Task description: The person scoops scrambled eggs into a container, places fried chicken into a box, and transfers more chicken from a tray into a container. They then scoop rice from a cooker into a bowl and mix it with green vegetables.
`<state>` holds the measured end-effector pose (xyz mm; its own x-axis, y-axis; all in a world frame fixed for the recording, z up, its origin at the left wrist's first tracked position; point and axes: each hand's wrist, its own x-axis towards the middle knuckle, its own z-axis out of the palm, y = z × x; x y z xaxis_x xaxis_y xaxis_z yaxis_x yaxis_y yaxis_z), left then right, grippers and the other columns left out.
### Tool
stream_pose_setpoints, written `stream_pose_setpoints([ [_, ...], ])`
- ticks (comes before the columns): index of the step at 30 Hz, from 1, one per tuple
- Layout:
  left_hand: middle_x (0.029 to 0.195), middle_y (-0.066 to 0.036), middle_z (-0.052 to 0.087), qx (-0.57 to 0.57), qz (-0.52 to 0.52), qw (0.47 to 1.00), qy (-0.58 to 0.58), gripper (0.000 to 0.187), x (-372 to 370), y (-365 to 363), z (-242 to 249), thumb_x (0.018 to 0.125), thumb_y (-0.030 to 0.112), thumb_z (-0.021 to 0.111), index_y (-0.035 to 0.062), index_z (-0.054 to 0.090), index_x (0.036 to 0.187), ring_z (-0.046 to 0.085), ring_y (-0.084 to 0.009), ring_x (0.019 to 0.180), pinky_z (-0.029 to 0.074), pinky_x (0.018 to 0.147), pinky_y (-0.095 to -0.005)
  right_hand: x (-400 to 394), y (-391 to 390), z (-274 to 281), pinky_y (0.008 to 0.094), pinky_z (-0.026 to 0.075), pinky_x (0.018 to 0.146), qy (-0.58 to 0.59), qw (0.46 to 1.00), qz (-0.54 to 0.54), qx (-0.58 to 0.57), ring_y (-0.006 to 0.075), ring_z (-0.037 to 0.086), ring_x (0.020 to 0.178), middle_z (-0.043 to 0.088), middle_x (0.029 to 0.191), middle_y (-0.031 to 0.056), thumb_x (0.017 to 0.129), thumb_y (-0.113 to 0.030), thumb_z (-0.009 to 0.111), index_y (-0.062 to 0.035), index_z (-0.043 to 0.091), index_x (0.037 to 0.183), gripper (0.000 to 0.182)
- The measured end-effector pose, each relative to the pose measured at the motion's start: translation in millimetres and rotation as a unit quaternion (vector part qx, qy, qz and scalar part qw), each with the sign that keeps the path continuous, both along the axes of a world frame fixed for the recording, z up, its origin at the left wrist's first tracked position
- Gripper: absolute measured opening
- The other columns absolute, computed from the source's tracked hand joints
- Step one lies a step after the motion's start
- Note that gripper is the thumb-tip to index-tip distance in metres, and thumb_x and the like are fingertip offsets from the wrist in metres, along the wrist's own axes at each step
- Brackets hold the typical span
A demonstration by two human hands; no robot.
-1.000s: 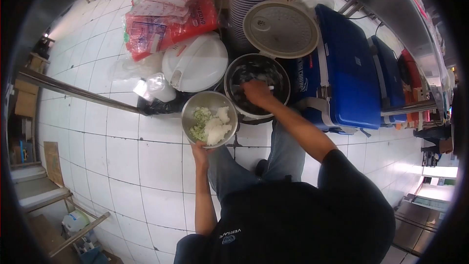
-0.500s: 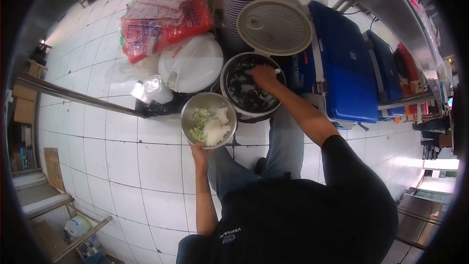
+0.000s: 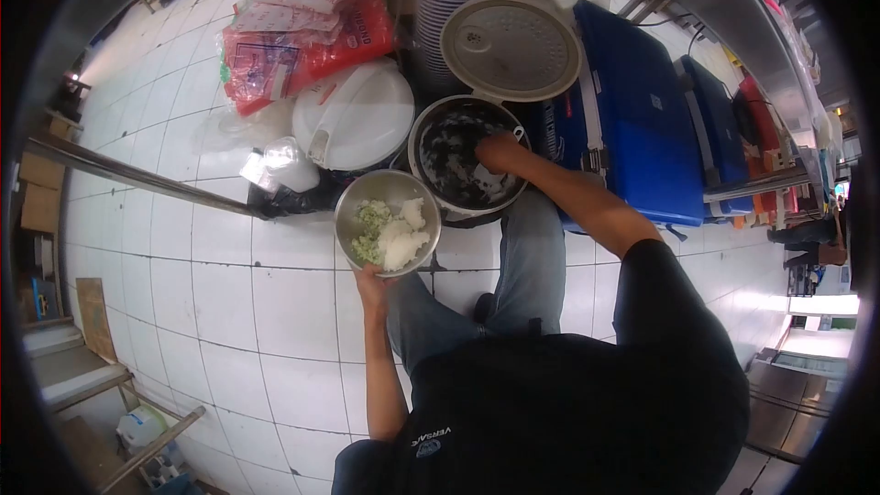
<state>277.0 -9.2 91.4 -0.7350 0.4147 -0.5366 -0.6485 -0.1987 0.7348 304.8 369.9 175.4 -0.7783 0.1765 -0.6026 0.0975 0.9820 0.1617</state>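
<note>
My left hand (image 3: 372, 286) grips the near rim of a metal bowl (image 3: 344, 247). In the bowl lie a mound of white rice (image 3: 401, 246) and some pale green chopped food (image 3: 371, 220). My right hand (image 3: 500, 155) is inside a rice cooker (image 3: 418, 170), its fingers curled closed near the right side. Whatever those fingers hold, if anything, is hidden. White rice bits cling to the cooker's dark inside. The cooker's lid (image 3: 513, 50) stands raised behind it.
A white lidded container (image 3: 357, 119) and red plastic packaging (image 3: 357, 32) sit to the left. Behind them rises a tall stack of cups (image 3: 451, 9). Blue cooler boxes (image 3: 637, 128) stand at the right. A metal bar (image 3: 147, 172) crosses the left side.
My right hand has moved a little down and right within the cooker, and a pale shape beside its fingers no longer shows. The bowl stays in my left hand.
</note>
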Motion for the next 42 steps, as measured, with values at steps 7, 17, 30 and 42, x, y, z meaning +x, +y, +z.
stream_pose_setpoints([
  [7,0.126,-0.018,0.052,-0.020,-0.012,1.000,-0.006,0.052,0,-6,3,0.080,0.012,0.048,-0.0007,0.041,0.130,0.060,-0.0345,0.105,0.059,0.072,-0.0475,12,-11,-9,0.0442,0.052,0.077,0.009,0.967,-0.035,-0.251,0.0319,0.067,0.093,0.069,0.099,0.0168,0.082,-0.016,0.058,-0.0043,0.067,0.112,0.033],
  [17,0.127,-0.014,0.053,-0.071,-0.039,0.997,0.011,0.059,-4,-11,-4,0.078,0.014,0.049,0.0067,0.038,0.135,0.061,-0.0297,0.104,0.056,0.067,-0.0425,8,23,-21,0.0444,0.052,0.081,0.137,0.959,-0.246,-0.040,0.0344,0.067,0.089,0.068,0.101,0.0197,0.084,-0.018,0.058,-0.0005,0.068,0.102,0.026],
  [30,0.128,-0.015,0.049,-0.057,-0.013,0.998,0.019,0.061,-4,-2,12,0.081,0.008,0.045,0.0121,0.028,0.141,0.060,-0.0323,0.101,0.058,0.072,-0.0465,0,0,-54,0.0337,0.052,0.058,0.083,0.882,-0.238,-0.398,0.0202,0.067,0.067,0.067,0.082,0.0129,0.091,-0.025,0.058,0.0009,0.064,0.113,0.034],
  [42,0.129,-0.018,0.050,-0.058,-0.020,0.998,0.021,0.061,-4,-18,20,0.076,0.011,0.047,0.0034,0.036,0.135,0.058,-0.0351,0.111,0.058,0.077,-0.0507,-6,32,-59,0.0458,0.053,0.070,0.257,0.935,-0.202,-0.136,0.0336,0.069,0.079,0.070,0.088,0.0183,0.084,-0.022,0.059,-0.0011,0.069,0.101,0.029],
])
